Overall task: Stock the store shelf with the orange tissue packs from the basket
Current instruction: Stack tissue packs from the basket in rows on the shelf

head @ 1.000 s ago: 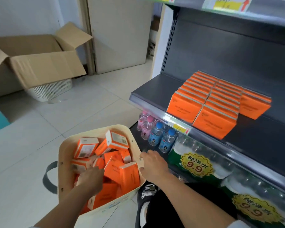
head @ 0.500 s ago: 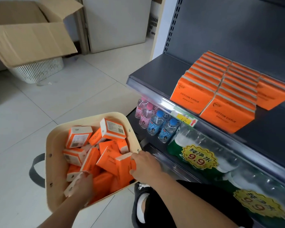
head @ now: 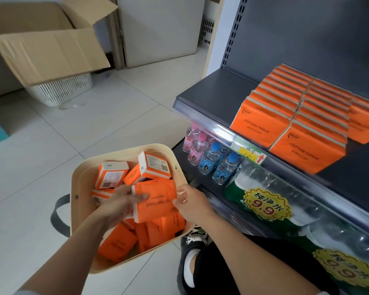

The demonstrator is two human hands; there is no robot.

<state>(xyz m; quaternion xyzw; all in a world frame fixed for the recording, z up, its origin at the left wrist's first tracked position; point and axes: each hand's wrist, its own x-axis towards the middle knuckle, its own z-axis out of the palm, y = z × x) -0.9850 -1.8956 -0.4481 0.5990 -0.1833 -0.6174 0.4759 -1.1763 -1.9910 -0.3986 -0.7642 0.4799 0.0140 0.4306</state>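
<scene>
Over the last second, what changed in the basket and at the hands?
The left hand, a second ago buried among the packs, has come up and now holds an orange tissue pack raised above the pile in the basket. The right hand moved off the basket's rim and pinches that pack's right edge. The shelved rows of tissue packs and the basket stay as they were.

The orange tissue packs (head: 156, 199) have smooth, shiny wrap. The basket (head: 81, 179) looks like smooth, dull plastic. Right of the basket, the shelf (head: 217, 92) is dull grey metal. The floor tiles (head: 115, 128) shine.
</scene>
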